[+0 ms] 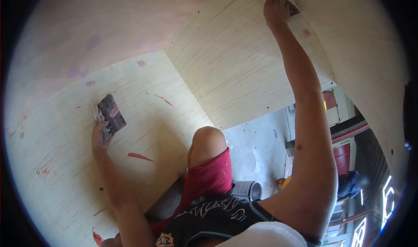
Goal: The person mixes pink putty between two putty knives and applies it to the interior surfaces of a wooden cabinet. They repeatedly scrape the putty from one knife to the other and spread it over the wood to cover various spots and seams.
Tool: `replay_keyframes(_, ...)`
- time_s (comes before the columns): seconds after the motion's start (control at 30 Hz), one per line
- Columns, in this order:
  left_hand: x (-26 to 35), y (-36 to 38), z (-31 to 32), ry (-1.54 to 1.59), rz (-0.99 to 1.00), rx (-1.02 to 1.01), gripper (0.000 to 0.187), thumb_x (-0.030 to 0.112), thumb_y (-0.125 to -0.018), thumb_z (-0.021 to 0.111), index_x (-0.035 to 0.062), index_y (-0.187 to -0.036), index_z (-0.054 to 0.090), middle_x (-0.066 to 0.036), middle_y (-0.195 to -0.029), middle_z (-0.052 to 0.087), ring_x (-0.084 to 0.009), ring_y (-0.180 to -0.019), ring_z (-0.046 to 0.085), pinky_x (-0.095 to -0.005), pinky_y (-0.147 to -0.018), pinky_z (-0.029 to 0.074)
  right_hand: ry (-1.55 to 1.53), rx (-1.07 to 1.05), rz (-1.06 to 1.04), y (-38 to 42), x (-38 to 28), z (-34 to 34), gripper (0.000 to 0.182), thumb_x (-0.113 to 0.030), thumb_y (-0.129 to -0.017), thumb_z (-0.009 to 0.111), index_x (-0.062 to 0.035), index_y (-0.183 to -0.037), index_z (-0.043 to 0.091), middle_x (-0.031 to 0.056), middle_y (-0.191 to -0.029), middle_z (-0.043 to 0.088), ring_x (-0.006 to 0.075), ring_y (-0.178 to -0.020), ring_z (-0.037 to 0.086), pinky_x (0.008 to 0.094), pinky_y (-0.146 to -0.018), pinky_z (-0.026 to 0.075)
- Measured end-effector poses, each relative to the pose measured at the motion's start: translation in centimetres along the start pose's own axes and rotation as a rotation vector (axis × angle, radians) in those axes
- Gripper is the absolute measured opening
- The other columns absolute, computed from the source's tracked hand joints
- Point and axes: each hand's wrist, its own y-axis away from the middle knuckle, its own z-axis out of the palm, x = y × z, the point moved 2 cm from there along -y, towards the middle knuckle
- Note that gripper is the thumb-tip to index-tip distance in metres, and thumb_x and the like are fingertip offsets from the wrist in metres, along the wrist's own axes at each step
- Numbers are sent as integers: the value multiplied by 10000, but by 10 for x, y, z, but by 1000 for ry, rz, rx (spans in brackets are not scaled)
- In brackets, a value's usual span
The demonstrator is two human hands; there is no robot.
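Head view: the left hand [100, 136]'s fingers grasp a smeared plate [118, 120]; the right hand [277, 11]'s fingers grasp a scraper [294, 10] at the panel [235, 51]'s edge. Light, even pressure at a low angle should suit it.

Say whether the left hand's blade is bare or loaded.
Lightly loaded: the blade in the left hand carries a pinkish dab on its face, with pale residue along the hand-side edge.
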Motion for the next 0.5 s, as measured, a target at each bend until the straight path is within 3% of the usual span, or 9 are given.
replay_keyframes(0.1, 2, 3, 3, 4, 10, -36, 360, 73, -726, 553, 50, -1084, 522, -49, -932, 622, -175, -761, 628, -314, -657, 525, 31, 4, -21, -10, -5, 5, 385, -154, -850, 459, 78, -1158, 457, 227, -1191, 501, 337, -1123, 463, 465, -893, 396)
replay_keyframes(0.2, 8, 12, 9, -76, -47, 55, 369, 60, -728, 546, 29, -1094, 514, -59, -944, 622, -179, -770, 629, -311, -672, 525, 105, -75, 23, -15, -9, 7, 311, -144, -848, 448, 35, -1101, 477, 175, -1222, 491, 296, -1105, 479, 394, -841, 446)
replay_keyframes(0.4, 3, 7, 2, -85, -26, 62, 391, 42, -724, 544, 0, -1110, 502, -72, -960, 617, -191, -797, 628, -312, -700, 522, 95, -182, 164, -21, -15, 22, 387, -185, -868, 439, 26, -1192, 454, 150, -1237, 496, 283, -1135, 472, 389, -861, 440)
replay_keyframes(0.47, 3, 4, -1, -108, -18, 92, 400, 37, -722, 546, 7, -1118, 500, -75, -966, 615, -195, -800, 627, -314, -704, 522, -172, -550, 141, -27, -22, -4, 364, -203, -871, 438, 9, -1163, 482, 138, -1235, 501, 285, -1144, 467, 397, -890, 430)
replay_keyframes(0.5, 1, 2, -2, -108, -21, 89, 400, 37, -722, 546, 7, -1118, 500, -75, -966, 615, -195, -800, 627, -314, -704, 522, -168, -552, 142, -31, -25, -22, 364, -203, -871, 438, 9, -1163, 482, 138, -1235, 501, 285, -1144, 467, 397, -890, 430)
